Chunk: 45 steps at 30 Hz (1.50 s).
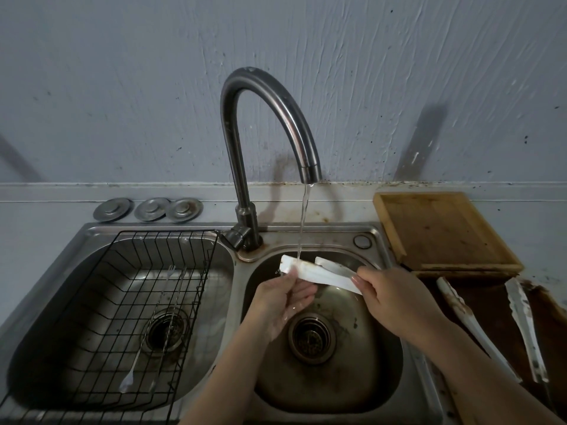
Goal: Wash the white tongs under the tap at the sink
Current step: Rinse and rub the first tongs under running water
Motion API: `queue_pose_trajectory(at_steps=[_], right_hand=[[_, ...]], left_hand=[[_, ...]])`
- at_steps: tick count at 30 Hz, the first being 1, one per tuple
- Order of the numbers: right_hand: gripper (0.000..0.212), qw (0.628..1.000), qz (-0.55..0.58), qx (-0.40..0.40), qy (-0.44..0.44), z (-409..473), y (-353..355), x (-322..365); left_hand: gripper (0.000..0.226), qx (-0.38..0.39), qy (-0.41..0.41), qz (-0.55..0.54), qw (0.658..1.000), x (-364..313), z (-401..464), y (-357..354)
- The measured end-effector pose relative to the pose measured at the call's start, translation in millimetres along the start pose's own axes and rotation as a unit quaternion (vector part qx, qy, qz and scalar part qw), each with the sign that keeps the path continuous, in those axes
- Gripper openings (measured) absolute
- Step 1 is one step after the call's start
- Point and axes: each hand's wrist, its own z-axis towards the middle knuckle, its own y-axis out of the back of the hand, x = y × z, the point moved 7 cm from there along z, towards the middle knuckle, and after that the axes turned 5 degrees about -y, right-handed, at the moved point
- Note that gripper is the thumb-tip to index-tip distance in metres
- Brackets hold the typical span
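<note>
Against a grey, rough-plastered wall (122, 87) flecked with dark spots, I see a double steel sink (242, 289) set in a pale counter (36, 216). Its left basin holds a black wire rack (129, 302) with thin metal utensils lying in it; three round metal plugs (147, 209) sit on the ledge behind. A curved, dull metal tap (264, 124) runs a thin stream of water (302, 222) into the right basin. To the right, a worn wooden board (441, 231) lies flat, and two stained white tongs-like pieces (521, 323) rest on a dark surface nearer the camera.

White tongs (319, 273), smooth plastic with flat arms, are held level over the right basin, their left end under the stream. My left hand (285, 299), palm up and wet, pinches that end with the thumb on top. My right hand (395, 292) grips the other end, fingers closed round it.
</note>
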Motion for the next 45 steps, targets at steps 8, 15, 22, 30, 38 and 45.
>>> queue_pose_trajectory(at_steps=[8,15,22,30,38,45], right_hand=[[0.039,1.000,-0.021,0.005,0.018,1.4,0.7,0.0],[0.026,0.999,-0.019,-0.001,0.039,3.0,4.1,-1.5],[0.025,0.993,-0.085,-0.035,0.068,3.0,-2.4,7.1],[0.023,0.976,-0.164,-0.107,0.098,4.5,-6.5,18.8],[0.031,0.970,-0.185,-0.123,0.098,10.0,-16.1,34.1],[0.020,0.982,-0.131,-0.100,0.095,8.0,-22.0,23.5]], left_hand=[[0.027,0.025,-0.018,0.095,0.995,-6.2,-3.1,-0.8],[0.055,0.002,0.009,0.100,0.995,-11.4,4.3,4.3],[0.020,0.008,0.001,0.113,0.994,2.8,2.6,-0.8],[0.029,0.012,-0.025,0.052,0.998,6.4,0.8,-14.9],[0.035,-0.043,-0.012,-0.040,0.998,0.2,4.2,-5.9],[0.021,-0.020,-0.016,-0.046,0.999,-3.5,0.7,-5.8]])
